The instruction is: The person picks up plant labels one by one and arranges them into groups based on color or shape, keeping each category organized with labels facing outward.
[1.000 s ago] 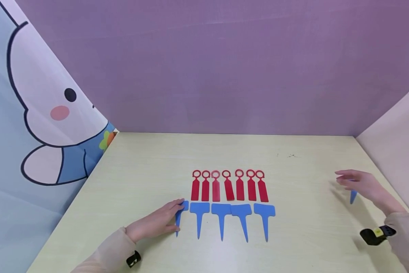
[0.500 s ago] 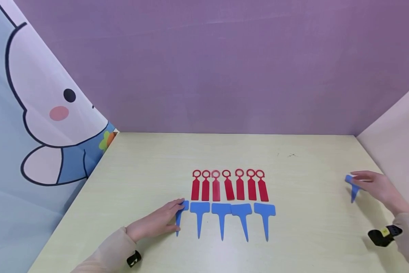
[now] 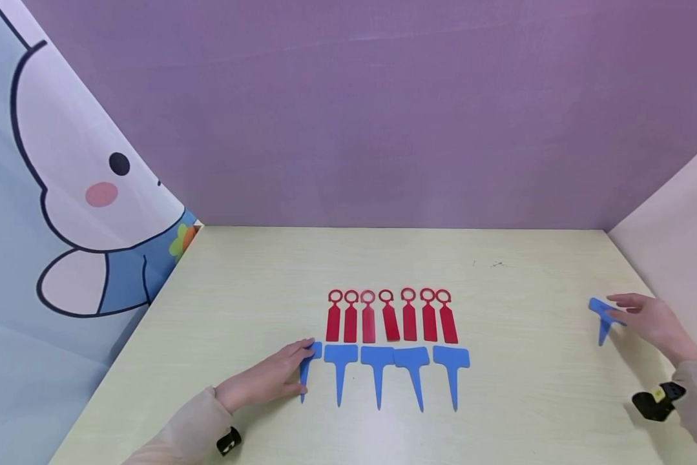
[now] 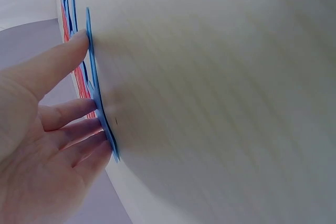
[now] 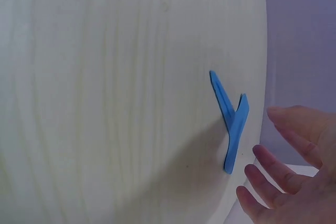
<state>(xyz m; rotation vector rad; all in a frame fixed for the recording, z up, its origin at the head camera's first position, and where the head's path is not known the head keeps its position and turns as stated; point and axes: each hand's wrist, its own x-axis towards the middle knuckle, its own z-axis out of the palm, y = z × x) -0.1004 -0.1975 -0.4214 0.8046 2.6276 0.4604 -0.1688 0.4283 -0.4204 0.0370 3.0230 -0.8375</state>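
My left hand [image 3: 267, 376] rests its fingertips on the head of the leftmost blue T-shaped plant label [image 3: 316, 349], its thumb at the stem. In the left wrist view, the fingers [image 4: 68, 111] lie fairly straight against the blue label [image 4: 94, 72]. At the far right, another blue T-shaped plant label [image 3: 604, 318] lies flat on the table. My right hand [image 3: 650, 321] hovers right beside it and overlaps its right end in the head view. In the right wrist view, a gap shows between that label [image 5: 231, 132] and the spread fingers [image 5: 262, 179].
Several blue T-shaped labels [image 3: 341, 354] lie in a row right of my left hand, two of them overlapping. Behind them runs a row of red tags [image 3: 409, 323] with ring tops. A purple backdrop [image 3: 383, 129] borders the far edge of the pale table [image 3: 528, 400].
My right hand has moved right, let go of the blue plant label and drawn slightly back from it. The left hand stays in place on its label.
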